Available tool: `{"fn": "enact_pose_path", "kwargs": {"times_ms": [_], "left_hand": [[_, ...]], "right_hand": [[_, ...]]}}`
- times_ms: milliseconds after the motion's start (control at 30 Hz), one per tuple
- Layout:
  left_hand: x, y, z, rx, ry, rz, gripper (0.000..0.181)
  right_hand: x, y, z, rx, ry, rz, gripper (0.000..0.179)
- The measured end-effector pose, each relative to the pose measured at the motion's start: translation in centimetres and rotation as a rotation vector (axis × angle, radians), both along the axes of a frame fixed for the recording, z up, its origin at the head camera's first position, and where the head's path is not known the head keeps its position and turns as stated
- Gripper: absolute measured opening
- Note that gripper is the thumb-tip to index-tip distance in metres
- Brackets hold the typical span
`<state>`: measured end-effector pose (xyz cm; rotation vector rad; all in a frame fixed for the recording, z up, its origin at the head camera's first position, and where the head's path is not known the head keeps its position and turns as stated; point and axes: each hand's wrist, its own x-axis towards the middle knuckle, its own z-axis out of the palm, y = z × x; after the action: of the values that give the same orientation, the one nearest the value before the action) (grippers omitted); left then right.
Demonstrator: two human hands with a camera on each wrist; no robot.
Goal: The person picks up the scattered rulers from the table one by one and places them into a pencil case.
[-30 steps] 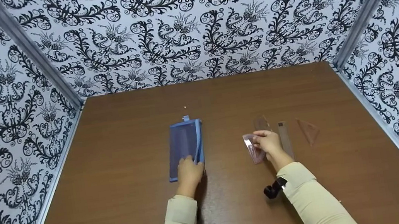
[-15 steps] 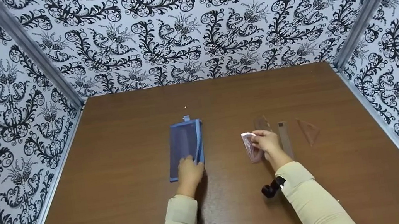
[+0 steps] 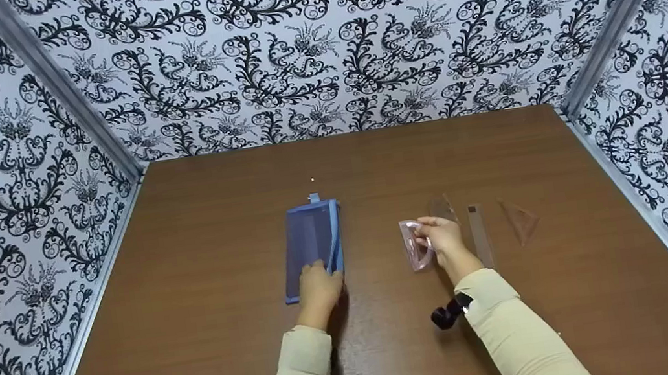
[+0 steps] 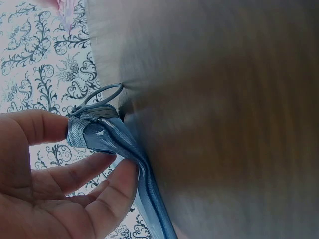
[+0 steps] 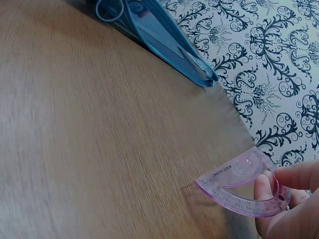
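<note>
My left hand (image 3: pixel 320 291) pinches the near end of a blue mesh zipper pouch (image 3: pixel 305 237), which lies on the table with its zipper side gaping. In the left wrist view, thumb and fingers grip the pouch's corner (image 4: pixel 92 132) beside a ring-shaped zipper pull (image 4: pixel 102 94). Between thumb and fingers, my right hand (image 3: pixel 448 243) holds a clear pink protractor (image 5: pixel 244 186) by its curved edge. The protractor is raised and tilted, to the right of the pouch. Through the right wrist view, the pouch opening (image 5: pixel 169 45) shows at the top.
Right of the right hand, a clear straight ruler (image 3: pixel 479 232) and a pinkish set square (image 3: pixel 520 221) lie on the brown table (image 3: pixel 234 358). Another clear piece (image 3: pixel 441 206) lies partly behind the hand. Patterned walls (image 3: pixel 314 46) stand at the back and sides.
My right hand has shifted slightly left with the protractor, turning and lifting it a little. The left hand keeps its grip on the pouch.
</note>
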<state>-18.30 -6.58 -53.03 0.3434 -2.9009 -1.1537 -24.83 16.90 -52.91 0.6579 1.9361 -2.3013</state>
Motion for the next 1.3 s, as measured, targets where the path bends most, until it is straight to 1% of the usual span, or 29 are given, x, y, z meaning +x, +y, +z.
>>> {"fn": "enact_pose_path", "kwargs": {"times_ms": [267,467,600,667,833,1067,1300], "left_hand": [[0.0,0.0,0.1,0.013,-0.010,0.005,0.045],[-0.1,0.0,-0.1,0.016,-0.022,-0.002,0.046],[-0.1,0.0,-0.2,0.015,-0.032,-0.005,0.047],[-0.2,0.0,-0.2,0.012,-0.026,-0.006,0.047],[0.0,0.0,0.0,0.013,-0.023,-0.006,0.047],[0.0,-0.1,0.2,0.028,-0.044,-0.002,0.049],[0.0,-0.2,0.2,0.039,-0.059,-0.008,0.049]], "right_hand": [[-0.2,-0.5,-0.2,-0.062,0.002,-0.005,0.037],[-0.4,-0.8,-0.3,-0.052,-0.026,-0.011,0.038],[-0.5,-1.1,-0.1,-0.047,-0.034,-0.012,0.036],[-0.5,-1.3,0.0,-0.054,-0.038,-0.019,0.035],[-0.7,-1.4,0.1,-0.104,-0.049,-0.017,0.033],[-0.8,-1.7,0.3,-0.158,-0.069,0.007,0.031],[-0.9,-2.1,0.1,-0.202,-0.076,0.014,0.039]]}}
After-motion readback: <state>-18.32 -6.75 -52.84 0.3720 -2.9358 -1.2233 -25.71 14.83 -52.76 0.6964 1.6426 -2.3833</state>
